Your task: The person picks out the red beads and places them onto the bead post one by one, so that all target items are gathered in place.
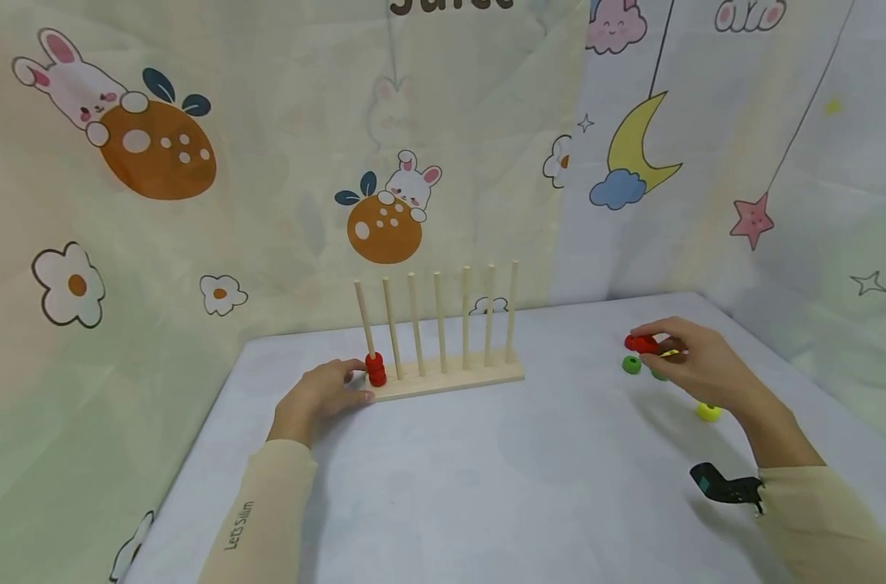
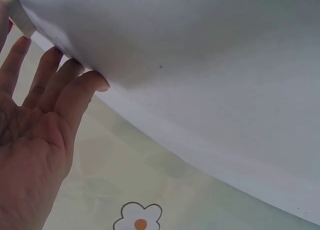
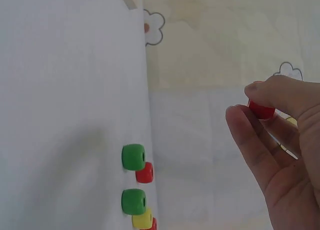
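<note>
A wooden peg stand [image 1: 443, 380] with several upright pegs stands towards the back of the table. Red beads [image 1: 375, 370] are stacked low on its leftmost peg. My left hand [image 1: 324, 395] holds the left end of its base, thumb at the front corner and fingers close to the red beads. Off to the right, my right hand [image 1: 694, 361] pinches a red bead [image 3: 261, 109] between thumb and fingertips, raised over the table. Green beads [image 3: 134, 157] lie beneath that hand, with a red bead [image 3: 145, 173] and a yellow bead [image 3: 143, 219] beside them.
Another yellow bead [image 1: 709, 412] lies nearer, below the right wrist. A black device [image 1: 726, 485] juts from the right sleeve. Printed cloth [image 1: 282, 162] hangs behind the white table [image 1: 487, 478], whose back edge runs just behind the stand.
</note>
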Demonstrator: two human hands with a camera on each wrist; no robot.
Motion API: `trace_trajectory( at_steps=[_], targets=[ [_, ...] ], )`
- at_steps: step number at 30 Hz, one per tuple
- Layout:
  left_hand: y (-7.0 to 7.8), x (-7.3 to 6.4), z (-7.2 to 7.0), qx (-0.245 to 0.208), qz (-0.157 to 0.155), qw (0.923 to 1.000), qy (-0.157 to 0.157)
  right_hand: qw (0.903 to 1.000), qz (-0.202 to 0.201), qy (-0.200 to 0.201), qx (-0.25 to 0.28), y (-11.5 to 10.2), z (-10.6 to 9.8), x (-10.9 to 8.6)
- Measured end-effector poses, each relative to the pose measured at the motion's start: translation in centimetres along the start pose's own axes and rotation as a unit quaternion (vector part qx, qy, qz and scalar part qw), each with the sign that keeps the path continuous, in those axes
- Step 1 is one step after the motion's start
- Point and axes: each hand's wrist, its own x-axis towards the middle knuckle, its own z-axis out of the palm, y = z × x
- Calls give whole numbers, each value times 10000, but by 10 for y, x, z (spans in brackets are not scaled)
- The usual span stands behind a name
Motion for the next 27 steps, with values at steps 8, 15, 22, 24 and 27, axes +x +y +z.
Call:
trace_trajectory(
  at_steps=[8,15,22,24,27],
  targets=[
    [1,2,3,-26,-67,10000,41,9998,-116,66,159,-12,4,9],
    [0,0,1,30,-145,9999,24,9987,-209,117,447,-24,12,17],
    [-1,2,1,-31,-123,9999,37,9984,-350,140,426,-32,25,24],
    [-2,2,2,-11,-109,9999,38,9980,-427,135,436,-33,29,27],
    [-2,3,2,32,-45,10000,38,9976,-520,100,438,-35,36,32]
  ],
)
